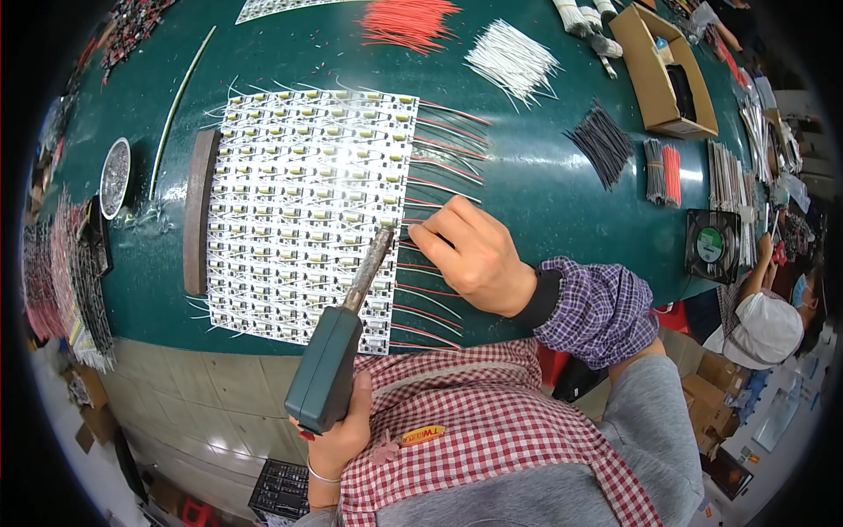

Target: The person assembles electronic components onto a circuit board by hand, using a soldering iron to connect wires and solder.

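My left hand is wrapped round the handle of a green soldering gun. Its long metal tip reaches up to the right edge of a white circuit board panel, which carries rows of small components and thin wires. Close to that tip, my right hand has its fingertips pinched at the panel's edge, apparently on a thin wire whose colour I cannot make out. Above and below it, red, white and dark wires stick out from the same edge. A brown bar lies along the panel's left side.
Loose piles of red wires, white wires and black wires lie on the green table. An open cardboard box and a small fan stand at right. A round dish sits left. Another person is at far right.
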{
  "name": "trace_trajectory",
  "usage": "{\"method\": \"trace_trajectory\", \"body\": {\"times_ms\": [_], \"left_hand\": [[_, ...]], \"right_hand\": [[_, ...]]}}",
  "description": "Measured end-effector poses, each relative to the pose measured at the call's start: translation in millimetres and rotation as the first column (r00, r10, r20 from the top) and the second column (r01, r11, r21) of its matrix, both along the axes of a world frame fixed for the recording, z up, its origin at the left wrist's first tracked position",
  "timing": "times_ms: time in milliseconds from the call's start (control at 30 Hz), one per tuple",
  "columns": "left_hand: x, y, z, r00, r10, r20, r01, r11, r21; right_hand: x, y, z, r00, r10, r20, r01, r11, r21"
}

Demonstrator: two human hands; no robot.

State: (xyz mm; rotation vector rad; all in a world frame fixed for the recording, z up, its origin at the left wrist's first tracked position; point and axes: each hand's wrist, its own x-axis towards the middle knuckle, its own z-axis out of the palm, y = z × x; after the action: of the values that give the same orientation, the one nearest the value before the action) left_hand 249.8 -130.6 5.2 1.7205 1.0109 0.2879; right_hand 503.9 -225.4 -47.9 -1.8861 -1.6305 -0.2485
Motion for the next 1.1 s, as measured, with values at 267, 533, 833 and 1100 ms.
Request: {"method": "trace_trajectory", "body": {"times_ms": [267, 533, 833, 1100], "left_hand": [[1, -2, 8, 0.996, 0.050, 0.069, -0.045, 0.997, -0.066], [3, -5, 11, 0.994, 0.047, 0.101, -0.050, 0.998, 0.031], [0, -6, 13, 1.000, 0.005, 0.028, -0.008, 0.995, 0.099], [-9, -7, 1, 0.998, -0.053, 0.039, 0.046, 0.985, 0.164]], "right_hand": [[0, 0, 0, 1.000, 0.003, -0.003, -0.003, 1.000, 0.003], [-12, -3, 5, 0.999, -0.002, -0.052, 0.005, 0.998, 0.058], [-16, -6, 3, 0.995, 0.034, -0.090, -0.033, 0.999, 0.012], [-18, -7, 3, 0.995, 0.037, -0.088, -0.038, 0.999, -0.009]]}}
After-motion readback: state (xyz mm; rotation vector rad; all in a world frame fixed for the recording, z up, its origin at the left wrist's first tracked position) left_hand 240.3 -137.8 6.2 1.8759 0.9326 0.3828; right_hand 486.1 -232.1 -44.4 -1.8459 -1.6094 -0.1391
